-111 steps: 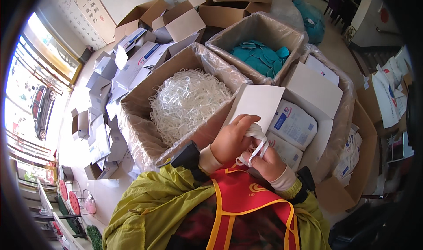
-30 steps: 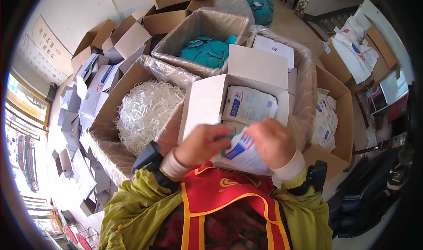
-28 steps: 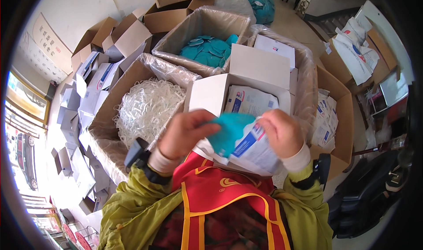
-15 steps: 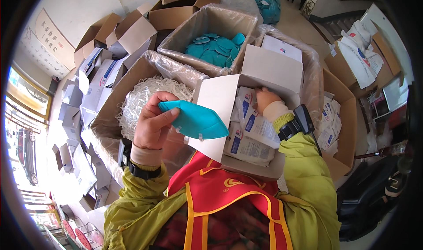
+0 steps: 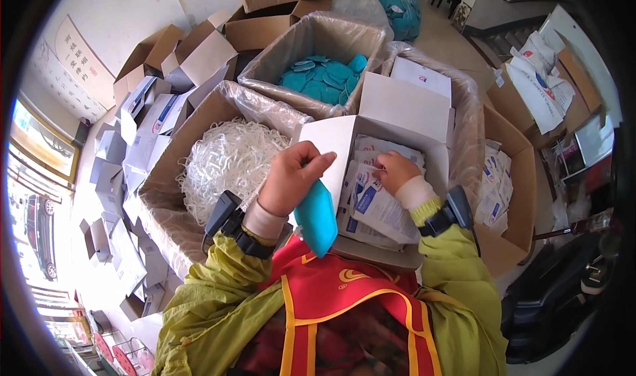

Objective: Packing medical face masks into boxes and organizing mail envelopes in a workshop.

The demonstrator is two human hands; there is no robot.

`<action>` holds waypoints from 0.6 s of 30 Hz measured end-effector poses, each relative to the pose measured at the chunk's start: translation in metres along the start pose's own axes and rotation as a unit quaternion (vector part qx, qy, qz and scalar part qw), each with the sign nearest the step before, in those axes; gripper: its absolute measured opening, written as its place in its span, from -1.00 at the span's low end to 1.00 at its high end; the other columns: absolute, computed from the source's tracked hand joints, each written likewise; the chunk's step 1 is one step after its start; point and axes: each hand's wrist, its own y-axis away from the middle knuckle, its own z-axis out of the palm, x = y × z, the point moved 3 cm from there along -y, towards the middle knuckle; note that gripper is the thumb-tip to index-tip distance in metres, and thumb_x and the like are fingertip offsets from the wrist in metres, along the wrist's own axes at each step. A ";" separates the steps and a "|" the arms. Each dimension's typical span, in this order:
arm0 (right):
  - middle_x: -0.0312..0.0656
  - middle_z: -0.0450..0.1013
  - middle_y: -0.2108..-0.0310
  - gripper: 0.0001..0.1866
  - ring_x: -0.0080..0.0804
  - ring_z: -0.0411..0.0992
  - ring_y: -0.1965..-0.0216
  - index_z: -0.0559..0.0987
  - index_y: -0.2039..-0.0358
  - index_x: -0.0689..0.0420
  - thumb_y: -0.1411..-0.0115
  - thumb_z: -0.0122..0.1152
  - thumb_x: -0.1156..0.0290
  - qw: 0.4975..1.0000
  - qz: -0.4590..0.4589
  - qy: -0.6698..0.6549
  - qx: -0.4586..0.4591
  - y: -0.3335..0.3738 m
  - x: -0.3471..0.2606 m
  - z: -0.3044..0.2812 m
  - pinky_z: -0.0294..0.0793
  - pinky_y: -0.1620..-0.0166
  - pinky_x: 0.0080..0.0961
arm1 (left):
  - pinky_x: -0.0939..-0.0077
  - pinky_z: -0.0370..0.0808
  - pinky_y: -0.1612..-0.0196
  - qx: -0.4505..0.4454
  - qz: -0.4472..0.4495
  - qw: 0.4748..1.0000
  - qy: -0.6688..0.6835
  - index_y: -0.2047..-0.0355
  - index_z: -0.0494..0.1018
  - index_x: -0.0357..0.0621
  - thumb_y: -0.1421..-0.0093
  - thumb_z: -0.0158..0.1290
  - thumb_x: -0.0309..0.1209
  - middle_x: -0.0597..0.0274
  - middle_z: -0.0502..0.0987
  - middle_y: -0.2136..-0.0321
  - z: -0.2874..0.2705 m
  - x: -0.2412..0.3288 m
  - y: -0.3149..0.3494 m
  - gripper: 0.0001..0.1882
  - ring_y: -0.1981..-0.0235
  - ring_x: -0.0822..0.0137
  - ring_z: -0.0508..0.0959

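Note:
My left hand point(image 5: 291, 177), its fingers curled, holds a teal folded face mask point(image 5: 317, 218) that hangs down below the palm. The thumb points toward the open white box point(image 5: 326, 152). Inside that box, several flat white packets with blue print lie stacked. My right hand point(image 5: 399, 172) is in the box with thumb and fingers pinched at the top edge of one white packet point(image 5: 384, 207), which lies tilted on the others. The fingertips are partly hidden behind the thumb.
A lined carton of white straps point(image 5: 228, 154) stands to the left, a carton of teal masks point(image 5: 321, 78) behind. On the right, a carton point(image 5: 523, 197) holds more packets. Flattened white boxes point(image 5: 156, 121) pile up far left; a black chair point(image 5: 550, 310) stands at lower right.
My left hand has moved right and turned, so the mask now hangs down instead of lying sideways. My right hand has come up from behind the packets to the tilted packet's top.

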 end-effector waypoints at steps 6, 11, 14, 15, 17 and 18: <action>-0.20 0.37 0.47 -0.91 -0.15 0.46 0.46 0.54 0.44 0.08 -0.02 0.28 0.44 0.978 -0.169 -0.048 0.113 0.068 -0.068 -0.077 0.42 0.41 -0.31 | 0.68 0.39 0.37 -0.183 0.038 0.980 -0.066 0.23 0.51 -0.27 -0.19 0.15 -0.39 0.38 0.53 0.41 0.026 0.015 0.005 -0.78 0.40 0.62 0.44; -0.21 0.35 0.45 -0.91 -0.14 0.45 0.49 0.51 0.43 0.08 -0.04 0.25 0.44 0.974 -0.179 -0.069 0.123 0.087 -0.073 -0.089 0.41 0.45 -0.27 | 0.69 0.36 0.45 -0.236 0.031 0.970 -0.055 0.37 0.53 -0.29 -0.15 0.18 -0.46 0.43 0.50 0.53 0.050 0.035 0.018 -0.87 0.48 0.63 0.42; -0.22 0.36 0.45 -0.90 -0.14 0.45 0.50 0.50 0.44 0.09 -0.04 0.26 0.44 0.974 -0.175 -0.068 0.126 0.090 -0.069 -0.091 0.42 0.46 -0.29 | 0.69 0.35 0.47 -0.146 0.186 0.961 -0.143 0.40 0.52 -0.27 -0.14 0.17 -0.48 0.42 0.49 0.55 0.060 0.054 0.030 -0.90 0.49 0.64 0.40; -0.23 0.35 0.46 -0.91 -0.16 0.44 0.50 0.50 0.45 0.08 -0.03 0.24 0.45 0.967 -0.190 -0.068 0.153 0.090 -0.070 -0.092 0.42 0.46 -0.31 | 0.69 0.35 0.47 -0.144 0.186 0.961 -0.146 0.40 0.52 -0.27 -0.14 0.17 -0.48 0.42 0.49 0.55 0.062 0.054 0.032 -0.90 0.49 0.64 0.40; -0.24 0.34 0.47 -0.92 -0.19 0.44 0.50 0.49 0.47 0.08 -0.02 0.23 0.46 0.959 -0.206 -0.070 0.180 0.092 -0.074 -0.095 0.42 0.46 -0.33 | 0.69 0.34 0.48 -0.114 0.097 0.988 -0.031 0.41 0.52 -0.26 -0.17 0.15 -0.45 0.41 0.48 0.55 0.063 0.049 0.032 -0.89 0.51 0.65 0.38; -0.25 0.33 0.48 -0.92 -0.22 0.44 0.50 0.48 0.48 0.06 0.00 0.22 0.48 0.956 -0.220 -0.042 0.189 0.096 -0.081 -0.098 0.42 0.47 -0.35 | 0.69 0.34 0.48 -0.112 0.097 0.988 -0.034 0.41 0.52 -0.26 -0.17 0.15 -0.45 0.41 0.48 0.55 0.063 0.050 0.033 -0.89 0.51 0.65 0.38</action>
